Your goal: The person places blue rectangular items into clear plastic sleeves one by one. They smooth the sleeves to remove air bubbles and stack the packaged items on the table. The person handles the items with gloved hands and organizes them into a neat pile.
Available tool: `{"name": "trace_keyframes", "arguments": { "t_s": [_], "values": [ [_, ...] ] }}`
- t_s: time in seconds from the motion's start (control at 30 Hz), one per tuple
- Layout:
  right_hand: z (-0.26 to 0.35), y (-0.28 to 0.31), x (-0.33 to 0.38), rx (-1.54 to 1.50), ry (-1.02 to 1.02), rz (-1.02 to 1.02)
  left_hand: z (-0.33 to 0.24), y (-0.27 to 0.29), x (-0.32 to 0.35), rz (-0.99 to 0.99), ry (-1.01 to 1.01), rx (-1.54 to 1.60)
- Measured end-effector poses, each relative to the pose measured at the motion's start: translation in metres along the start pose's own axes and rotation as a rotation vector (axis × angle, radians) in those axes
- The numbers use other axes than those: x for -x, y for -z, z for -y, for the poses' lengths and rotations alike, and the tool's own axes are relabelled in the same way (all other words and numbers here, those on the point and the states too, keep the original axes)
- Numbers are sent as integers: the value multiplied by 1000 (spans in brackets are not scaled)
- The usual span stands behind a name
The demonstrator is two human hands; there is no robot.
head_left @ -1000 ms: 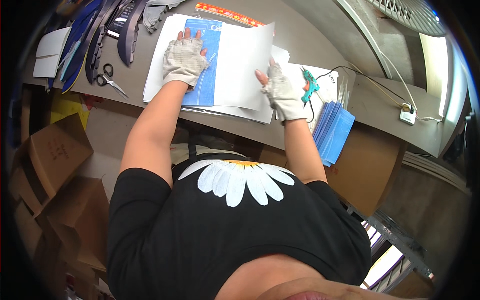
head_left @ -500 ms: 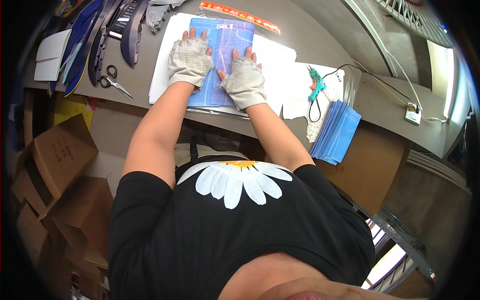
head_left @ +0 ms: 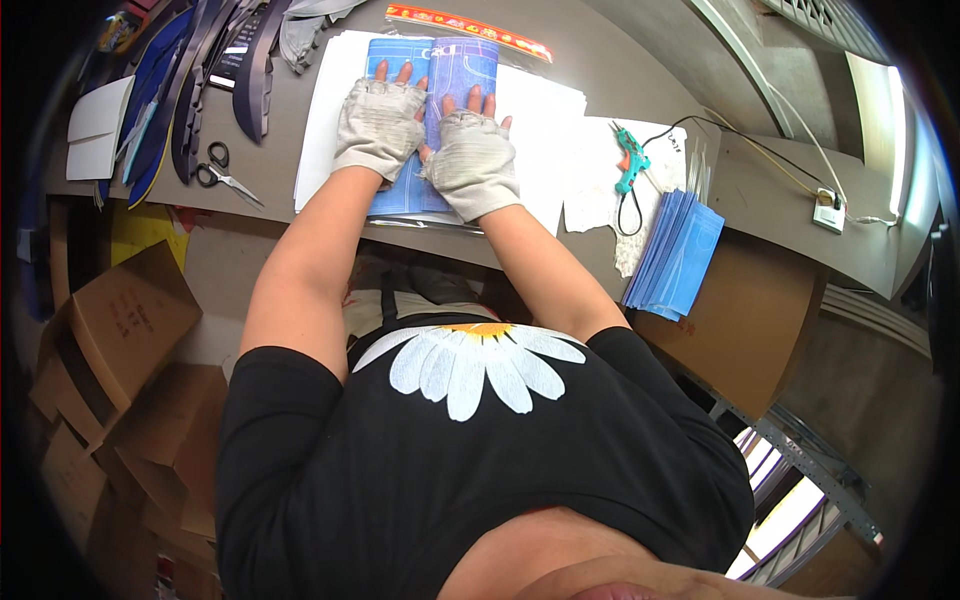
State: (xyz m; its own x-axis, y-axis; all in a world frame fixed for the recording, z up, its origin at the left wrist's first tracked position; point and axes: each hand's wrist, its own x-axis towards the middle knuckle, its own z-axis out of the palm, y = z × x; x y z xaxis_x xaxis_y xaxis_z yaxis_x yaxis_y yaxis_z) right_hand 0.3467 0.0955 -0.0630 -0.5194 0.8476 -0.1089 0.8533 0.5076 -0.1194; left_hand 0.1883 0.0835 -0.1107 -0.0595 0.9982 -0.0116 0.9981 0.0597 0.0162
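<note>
A blue sheet printed like denim [head_left: 468, 58], with a lengthwise crease or edge down its middle, lies on a stack of white paper [head_left: 545, 115] near the table's front edge. My left hand [head_left: 380, 128], in a pale fingerless glove, rests flat on the sheet's left half. On the right half lies my right hand [head_left: 472, 158], gloved the same way, its fingers stretched out toward the far edge. Both palms press down and neither grips anything. What lies under the palms is hidden.
Black-handled scissors [head_left: 226, 178] lie left of the paper. At right are a teal glue gun [head_left: 631, 165] with a cord, a white rag-like sheet [head_left: 590, 180] and a pile of blue folded pieces [head_left: 690, 250] at the table edge. Cardboard boxes [head_left: 135, 320] stand lower left.
My right hand has slid slightly left across the sheet, closer to my left hand. My left hand stays flat in about the same place. The whole view has shifted a little.
</note>
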Motion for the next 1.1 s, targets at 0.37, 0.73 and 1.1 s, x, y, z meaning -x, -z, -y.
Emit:
{"name": "trace_keyframes", "arguments": {
  "t_s": [0.37, 0.73, 1.1],
  "values": [
    [-6, -22, -3, -4, 36, 21, 3, -7, -1, -118, -142, 129],
    [-7, -22, -1, -31, 36, -7, -1, -1, -2, -105, -127, 106],
    [-28, -10, 7, -49, 192, -22, -4, 0, -5, -139, -114, 167]
  ]
}}
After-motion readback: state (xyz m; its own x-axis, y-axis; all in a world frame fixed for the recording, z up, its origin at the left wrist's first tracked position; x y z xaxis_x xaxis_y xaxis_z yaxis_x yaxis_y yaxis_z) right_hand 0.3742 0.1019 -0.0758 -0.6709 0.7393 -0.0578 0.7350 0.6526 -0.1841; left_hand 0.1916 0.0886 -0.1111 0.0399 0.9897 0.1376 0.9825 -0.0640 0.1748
